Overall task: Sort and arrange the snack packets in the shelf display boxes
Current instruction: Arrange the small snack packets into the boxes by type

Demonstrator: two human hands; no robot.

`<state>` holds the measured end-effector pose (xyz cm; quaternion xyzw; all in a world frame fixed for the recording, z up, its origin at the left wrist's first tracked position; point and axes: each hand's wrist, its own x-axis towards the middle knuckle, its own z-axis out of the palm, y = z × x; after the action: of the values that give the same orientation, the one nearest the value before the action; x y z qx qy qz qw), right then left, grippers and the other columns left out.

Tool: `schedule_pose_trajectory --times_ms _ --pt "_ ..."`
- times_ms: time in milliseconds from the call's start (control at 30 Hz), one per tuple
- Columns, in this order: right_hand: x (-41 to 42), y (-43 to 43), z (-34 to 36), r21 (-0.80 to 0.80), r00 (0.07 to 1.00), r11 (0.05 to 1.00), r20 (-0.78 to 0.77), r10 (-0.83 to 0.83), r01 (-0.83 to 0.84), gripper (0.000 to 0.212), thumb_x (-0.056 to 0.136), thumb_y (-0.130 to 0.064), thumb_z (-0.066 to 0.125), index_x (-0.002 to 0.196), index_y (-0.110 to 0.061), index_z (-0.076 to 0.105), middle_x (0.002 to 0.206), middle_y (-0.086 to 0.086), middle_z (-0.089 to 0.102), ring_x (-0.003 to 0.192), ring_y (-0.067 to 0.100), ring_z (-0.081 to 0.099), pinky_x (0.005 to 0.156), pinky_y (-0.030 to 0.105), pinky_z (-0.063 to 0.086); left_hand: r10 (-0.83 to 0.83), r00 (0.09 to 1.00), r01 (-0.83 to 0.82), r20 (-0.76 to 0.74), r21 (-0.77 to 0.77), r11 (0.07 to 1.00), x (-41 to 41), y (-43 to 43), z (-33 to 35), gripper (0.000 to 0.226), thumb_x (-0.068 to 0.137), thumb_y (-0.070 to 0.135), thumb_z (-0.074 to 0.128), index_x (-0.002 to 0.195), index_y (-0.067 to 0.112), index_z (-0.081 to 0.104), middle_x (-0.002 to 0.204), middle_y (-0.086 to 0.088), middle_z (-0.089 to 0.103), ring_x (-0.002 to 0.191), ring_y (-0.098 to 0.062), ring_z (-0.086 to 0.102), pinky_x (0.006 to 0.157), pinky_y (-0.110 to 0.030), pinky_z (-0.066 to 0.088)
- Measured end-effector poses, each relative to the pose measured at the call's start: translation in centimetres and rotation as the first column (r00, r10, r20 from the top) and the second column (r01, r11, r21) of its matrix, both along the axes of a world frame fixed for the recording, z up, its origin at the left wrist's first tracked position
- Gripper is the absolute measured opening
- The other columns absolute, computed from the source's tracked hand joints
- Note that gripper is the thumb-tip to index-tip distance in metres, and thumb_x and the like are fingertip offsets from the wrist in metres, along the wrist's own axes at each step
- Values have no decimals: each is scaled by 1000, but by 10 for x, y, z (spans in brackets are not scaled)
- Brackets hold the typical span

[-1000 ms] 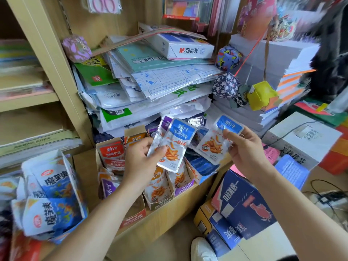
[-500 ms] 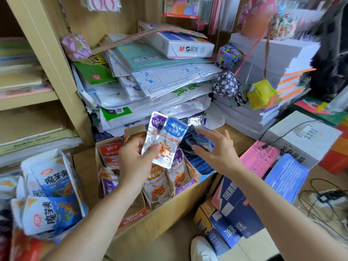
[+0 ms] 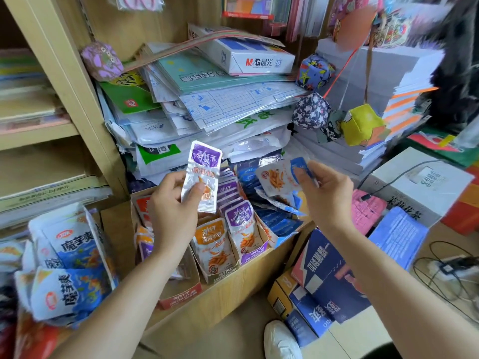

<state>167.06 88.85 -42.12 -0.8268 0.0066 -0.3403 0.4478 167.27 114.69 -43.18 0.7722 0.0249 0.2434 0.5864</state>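
Head view: left hand (image 3: 172,211) pinches a purple-topped packet (image 3: 203,174) upright; at 3 o'clock, right hand (image 3: 324,195) grips a blue-topped packet (image 3: 281,177) above the display boxes (image 3: 225,274).

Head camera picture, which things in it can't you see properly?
Blue packet in the right hand, head view: smeared by motion blur, fingers cover its top, print unreadable.
Red display box, head view: the left hand, which holds the purple packet, and its forearm hide the contents.
White shoe, head view: cut off by the bottom edge.
Hanging things, top right: too blurred to name.
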Motion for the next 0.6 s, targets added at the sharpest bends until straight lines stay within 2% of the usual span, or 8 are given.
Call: schedule_pose_trajectory --times_ms 67,133,200,267,367,433,500,600 --pt "1 3 -8 -121 1000 993 -28 -8 5 12 94 -14 68 95 -19 79 67 -8 63 56 6 48 55 26 41 -12 998 6 56 111 994 -2 0 1 15 92 20 72 106 17 70 87 15 72 76 6 69 58 -12 50" --pt "4 4 -14 -263 998 964 -54 11 -25 17 92 -12 70 105 -17 79 78 -2 71 64 12 60 59 26 46 -103 993 90 56 188 978 -4 -2 -1 13 94 19 70 107 18 73 90 10 74 75 0 70 54 -17 51" --pt "7 3 -20 -356 995 932 -99 33 -66 17 91 -12 71 105 -16 79 83 -1 69 68 14 59 62 26 42 -157 986 128 62 332 935 -6 -5 -4 16 91 16 72 107 18 76 92 8 75 76 -4 69 58 -21 53" --pt "8 2 -20 -358 990 930 -134 39 -85 20 92 -15 71 110 -16 78 90 -3 67 69 12 58 64 26 44 -181 981 133 65 456 880 -7 -8 -5 22 86 14 75 108 16 78 95 6 76 80 -6 69 69 -23 55" --pt "5 1 -19 -343 984 932 -167 61 -116 25 91 -17 72 116 -18 75 96 -9 62 68 4 57 67 17 44 -179 984 143 16 532 834 -9 -12 -4 26 82 15 76 108 18 80 99 6 78 81 -4 68 72 -8 45" --pt "5 1 -18 -344 982 930 -178 69 -128 27 91 -16 72 117 -18 74 97 -9 61 69 4 57 69 18 45 -161 986 152 -32 540 827 -12 -16 -4 25 82 15 76 106 20 79 96 7 78 65 4 62 63 -1 36" --pt "4 2 -18 -343 980 931 -187 67 -129 29 90 -16 73 119 -18 74 99 -8 62 71 8 58 71 25 49 -148 984 177 -97 541 823 -16 -22 -8 27 82 15 76 108 23 77 86 6 74 53 1 57 52 -5 35" --pt "3 3 -17 -335 975 932 -212 69 -138 32 89 -17 73 122 -19 72 100 -7 60 75 11 61 73 29 51 -167 971 237 -173 588 773 -26 -38 -18 23 83 15 74 105 21 74 77 8 68 57 -3 58 49 -13 38"
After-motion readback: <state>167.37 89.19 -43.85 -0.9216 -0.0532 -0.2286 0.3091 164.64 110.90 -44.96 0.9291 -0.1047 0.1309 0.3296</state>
